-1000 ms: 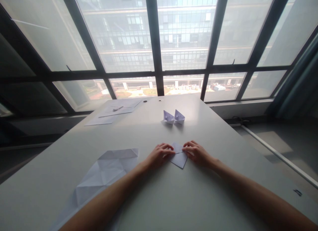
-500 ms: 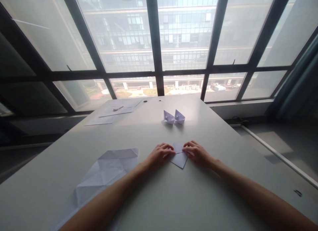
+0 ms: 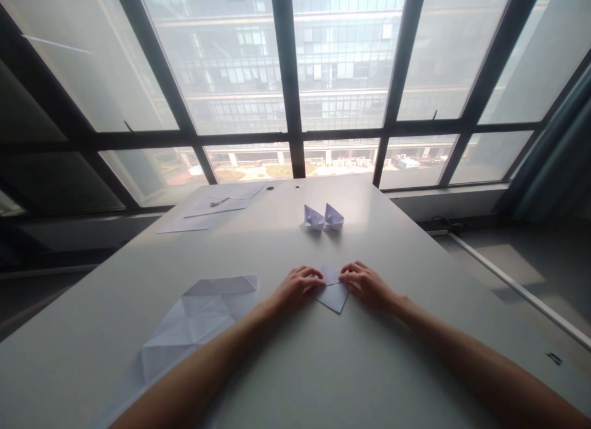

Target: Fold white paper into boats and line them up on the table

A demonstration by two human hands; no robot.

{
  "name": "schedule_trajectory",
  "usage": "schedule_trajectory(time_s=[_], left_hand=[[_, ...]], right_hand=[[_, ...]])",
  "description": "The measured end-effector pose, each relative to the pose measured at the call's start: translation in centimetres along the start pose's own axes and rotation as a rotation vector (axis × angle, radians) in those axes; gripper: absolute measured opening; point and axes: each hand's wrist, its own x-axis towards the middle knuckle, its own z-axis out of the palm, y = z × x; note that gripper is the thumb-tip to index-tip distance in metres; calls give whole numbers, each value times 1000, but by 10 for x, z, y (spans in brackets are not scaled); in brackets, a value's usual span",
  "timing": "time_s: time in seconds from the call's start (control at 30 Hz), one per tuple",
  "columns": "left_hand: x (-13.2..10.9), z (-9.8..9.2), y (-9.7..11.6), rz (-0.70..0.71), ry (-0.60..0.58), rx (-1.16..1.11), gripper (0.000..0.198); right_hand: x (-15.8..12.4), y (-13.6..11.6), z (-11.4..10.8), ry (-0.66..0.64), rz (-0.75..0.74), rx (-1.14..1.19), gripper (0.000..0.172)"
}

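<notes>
A small folded piece of white paper (image 3: 333, 292) lies flat on the grey table (image 3: 323, 367) in front of me. My left hand (image 3: 295, 287) rests on its left edge with curled fingers pressing the fold. On the paper's right edge my right hand (image 3: 367, 283) presses down the same way, fingers bent. Both hands pinch the paper against the table. Two finished paper boats (image 3: 323, 218) stand side by side farther back, beyond my hands.
A creased, unfolded white sheet (image 3: 194, 321) lies at the left near my forearm. Loose sheets with a pen (image 3: 219, 201) sit at the table's far left. Large windows with dark frames (image 3: 289, 84) rise behind the table. The floor drops away at the right.
</notes>
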Motion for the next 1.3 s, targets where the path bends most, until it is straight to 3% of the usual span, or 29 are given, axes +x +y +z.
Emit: schedule_trajectory(time_s=[0.73, 1.1, 1.3], left_hand=[[-1, -1, 5, -5, -19, 31, 23], [-1, -4, 8, 13, -21, 58, 26], [0, -5, 10, 15, -26, 74, 25]], right_hand=[[-1, 2, 1, 22, 12, 19, 28], [-1, -1, -1, 9, 19, -8, 20], [-2, -2, -1, 19, -13, -36, 28]])
